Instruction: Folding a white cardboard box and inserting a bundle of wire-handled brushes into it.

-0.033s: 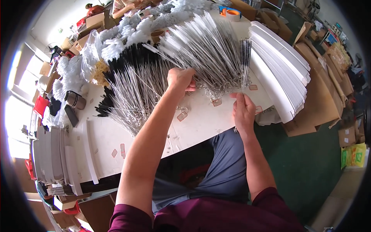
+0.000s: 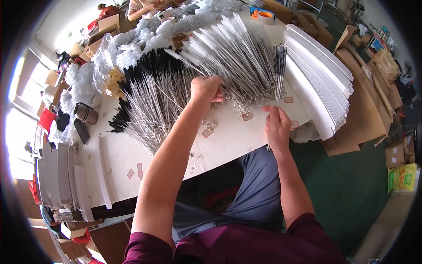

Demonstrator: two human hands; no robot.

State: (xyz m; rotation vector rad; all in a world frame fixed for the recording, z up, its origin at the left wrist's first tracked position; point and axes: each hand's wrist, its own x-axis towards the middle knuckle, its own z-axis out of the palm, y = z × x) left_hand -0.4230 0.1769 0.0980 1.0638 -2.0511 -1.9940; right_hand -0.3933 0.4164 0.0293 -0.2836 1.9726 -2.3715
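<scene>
My right hand [image 2: 278,127] is closed round the wire stems of a few dark-bristled tube brushes [image 2: 279,61], held upright with bristles pointing away from me. My left hand [image 2: 205,91] has curled fingers at the near left edge of a heap of white-bristled tube brushes [image 2: 239,48]; what its fingers grip is hidden. Looped wire ends of that heap lie toward me. Left of this hand spreads a heap of black-bristled tube brushes [image 2: 151,66], their bare wire stems reaching toward the table's near edge.
White folded card strips [image 2: 314,79] are stacked right of the brushes, beside brown cardboard [image 2: 365,114]. More white strips [image 2: 57,176] stand at the left. Fluffy white brushes [image 2: 158,35], a clear bag [image 2: 104,61] and tape rolls [image 2: 264,16] lie farther back. A dark cup [image 2: 85,113] is at left.
</scene>
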